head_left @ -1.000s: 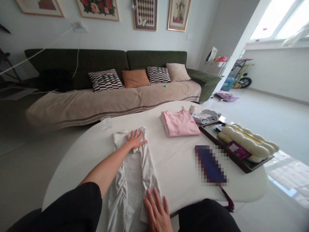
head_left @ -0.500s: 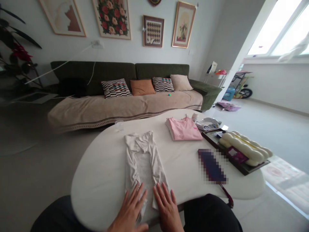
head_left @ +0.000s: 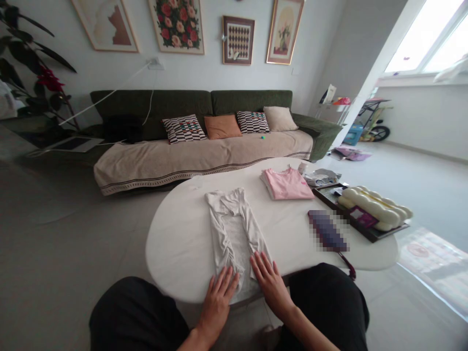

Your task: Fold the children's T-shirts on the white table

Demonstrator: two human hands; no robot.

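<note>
Two dark-clad knees [head_left: 135,312] flank the near edge of a white table [head_left: 175,239]. Between them, the left hand [head_left: 219,292] and the right hand [head_left: 271,282] lie open with fingers extended, each palm-down on one side of the near end of a pale grey garment [head_left: 237,236], and neither grips anything. The garment lies lengthwise on the table, wrinkled along its left side, its far end bunched. To its right rests a purple item [head_left: 329,231], blurred by pixelation; beyond that, a dark tray [head_left: 372,238] bears a cream, puffy-looking object [head_left: 376,207]. A folded pink top [head_left: 288,184] lies farther back, left of the tray. Behind the table stands a green sofa [head_left: 252,101] with a beige throw [head_left: 204,156] and four cushions [head_left: 185,129].
</note>
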